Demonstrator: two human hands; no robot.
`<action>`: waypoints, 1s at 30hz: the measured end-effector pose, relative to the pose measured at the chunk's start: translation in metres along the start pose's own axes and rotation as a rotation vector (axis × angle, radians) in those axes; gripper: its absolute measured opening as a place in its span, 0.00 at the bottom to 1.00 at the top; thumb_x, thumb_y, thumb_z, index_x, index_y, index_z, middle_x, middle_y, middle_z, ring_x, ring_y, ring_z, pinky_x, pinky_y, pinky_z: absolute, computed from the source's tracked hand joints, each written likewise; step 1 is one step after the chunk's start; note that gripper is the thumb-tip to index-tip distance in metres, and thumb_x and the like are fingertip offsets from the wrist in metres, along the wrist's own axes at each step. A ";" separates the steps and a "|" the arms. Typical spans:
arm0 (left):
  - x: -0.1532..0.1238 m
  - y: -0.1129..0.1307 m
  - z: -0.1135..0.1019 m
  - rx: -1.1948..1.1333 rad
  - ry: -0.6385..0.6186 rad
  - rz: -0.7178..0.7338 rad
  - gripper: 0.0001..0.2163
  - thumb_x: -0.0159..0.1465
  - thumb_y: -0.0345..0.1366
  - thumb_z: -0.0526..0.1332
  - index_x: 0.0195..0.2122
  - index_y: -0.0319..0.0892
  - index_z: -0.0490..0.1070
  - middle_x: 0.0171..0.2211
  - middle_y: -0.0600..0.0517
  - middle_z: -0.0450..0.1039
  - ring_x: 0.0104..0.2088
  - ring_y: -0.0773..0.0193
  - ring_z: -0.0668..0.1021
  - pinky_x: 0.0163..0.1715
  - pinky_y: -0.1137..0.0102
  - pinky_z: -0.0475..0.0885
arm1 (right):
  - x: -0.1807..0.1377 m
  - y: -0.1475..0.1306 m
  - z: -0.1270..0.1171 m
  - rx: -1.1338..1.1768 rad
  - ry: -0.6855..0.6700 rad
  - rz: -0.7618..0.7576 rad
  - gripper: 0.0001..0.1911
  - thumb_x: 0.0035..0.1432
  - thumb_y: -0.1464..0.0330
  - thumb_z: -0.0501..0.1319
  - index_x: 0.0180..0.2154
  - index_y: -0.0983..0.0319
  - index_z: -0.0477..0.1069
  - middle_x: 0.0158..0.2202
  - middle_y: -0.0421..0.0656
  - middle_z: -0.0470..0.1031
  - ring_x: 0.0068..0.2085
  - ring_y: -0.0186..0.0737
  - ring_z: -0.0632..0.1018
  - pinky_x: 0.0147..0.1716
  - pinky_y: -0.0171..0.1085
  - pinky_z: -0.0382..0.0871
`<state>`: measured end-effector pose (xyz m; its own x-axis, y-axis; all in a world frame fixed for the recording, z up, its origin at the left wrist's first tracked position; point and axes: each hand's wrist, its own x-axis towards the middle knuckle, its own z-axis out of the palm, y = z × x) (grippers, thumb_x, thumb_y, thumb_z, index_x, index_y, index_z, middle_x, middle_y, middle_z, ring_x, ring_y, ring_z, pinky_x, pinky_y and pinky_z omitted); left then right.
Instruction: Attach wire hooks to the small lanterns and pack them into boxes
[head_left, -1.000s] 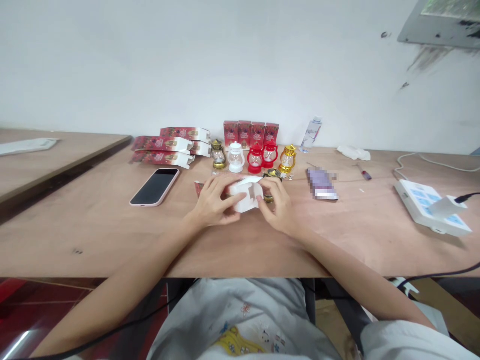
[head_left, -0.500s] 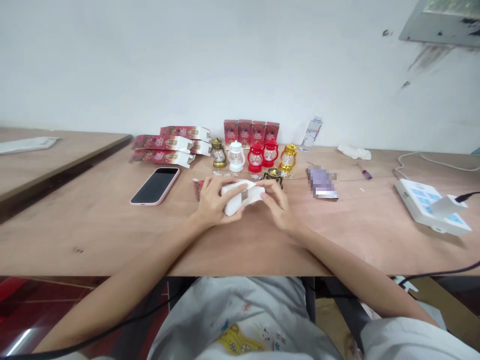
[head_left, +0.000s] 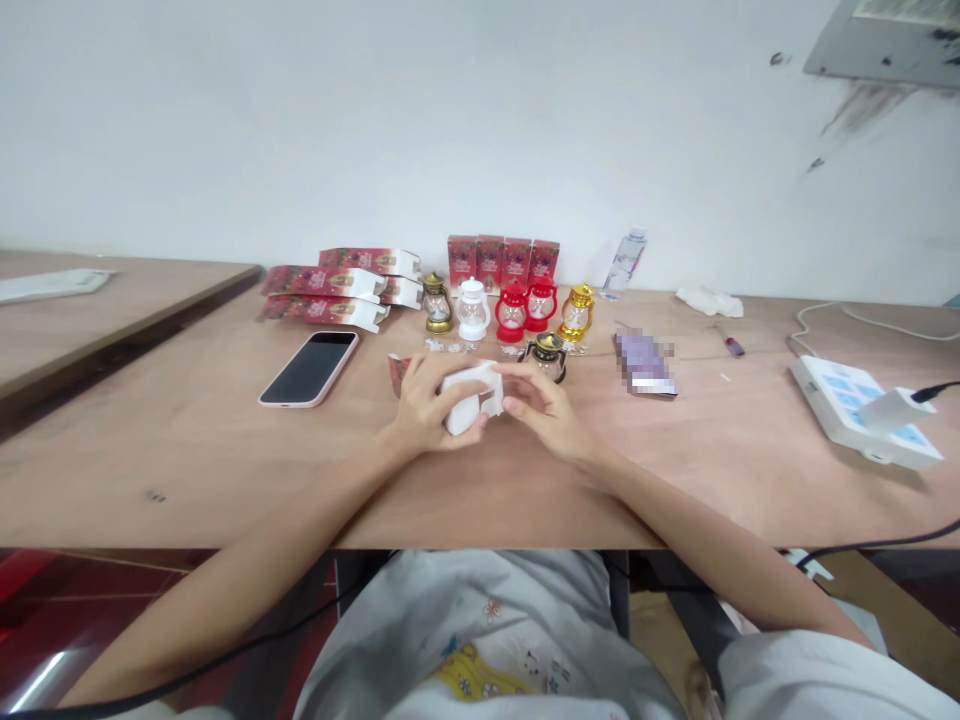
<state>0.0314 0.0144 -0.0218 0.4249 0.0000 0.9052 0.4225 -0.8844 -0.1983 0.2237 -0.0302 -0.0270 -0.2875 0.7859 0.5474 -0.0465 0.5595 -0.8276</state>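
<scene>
- Straight in front of the white lantern (head_left: pixel 472 312), we have the white box (head_left: pixel 463 412), one end open!
- Our left hand (head_left: pixel 426 405) is clamped round that box; our right hand (head_left: pixel 551 408) has fingertips at the open end, and whether they pinch it we cannot tell.
- Now the lettering: four red boxes (head_left: pixel 490 262) stand in a row behind the lantern, pale writing on each, too small for us to read.
- Similar print runs over the red cartons (head_left: pixel 322 281), stacked left of the lantern with white flaps showing; again, we can't make out words.
- Behind and right of the lantern leans a bottle (head_left: pixel 625 262), its label just as unreadable to us.
- In front and left of the lantern, we spot a phone (head_left: pixel 309 370), screen dark.
- Under it all, a brown wooden table (head_left: pixel 225 470); farther left of the lantern, another tabletop (head_left: pixel 127 305).
- Behind the lantern rises a pale wall (head_left: pixel 375 120), scuffed high on the right below a grey panel (head_left: pixel 877 50).
</scene>
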 end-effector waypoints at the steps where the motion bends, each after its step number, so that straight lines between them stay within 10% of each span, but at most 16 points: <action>1: 0.000 0.000 0.000 -0.015 -0.001 0.004 0.15 0.52 0.39 0.62 0.41 0.46 0.69 0.44 0.46 0.74 0.40 0.55 0.77 0.37 0.61 0.68 | 0.000 0.000 0.000 0.018 -0.010 0.008 0.18 0.57 0.56 0.62 0.48 0.54 0.66 0.51 0.44 0.72 0.49 0.40 0.76 0.47 0.43 0.75; 30: 0.007 0.007 0.002 -0.105 -0.057 0.047 0.22 0.53 0.39 0.65 0.47 0.45 0.59 0.41 0.46 0.77 0.40 0.57 0.79 0.38 0.62 0.70 | 0.001 0.002 0.002 0.047 0.058 0.107 0.18 0.49 0.57 0.67 0.34 0.58 0.62 0.37 0.40 0.70 0.36 0.36 0.75 0.35 0.38 0.74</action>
<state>0.0385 0.0089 -0.0179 0.4888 -0.0188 0.8722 0.3159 -0.9281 -0.1970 0.2216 -0.0287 -0.0289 -0.2376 0.8552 0.4606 -0.0633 0.4596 -0.8859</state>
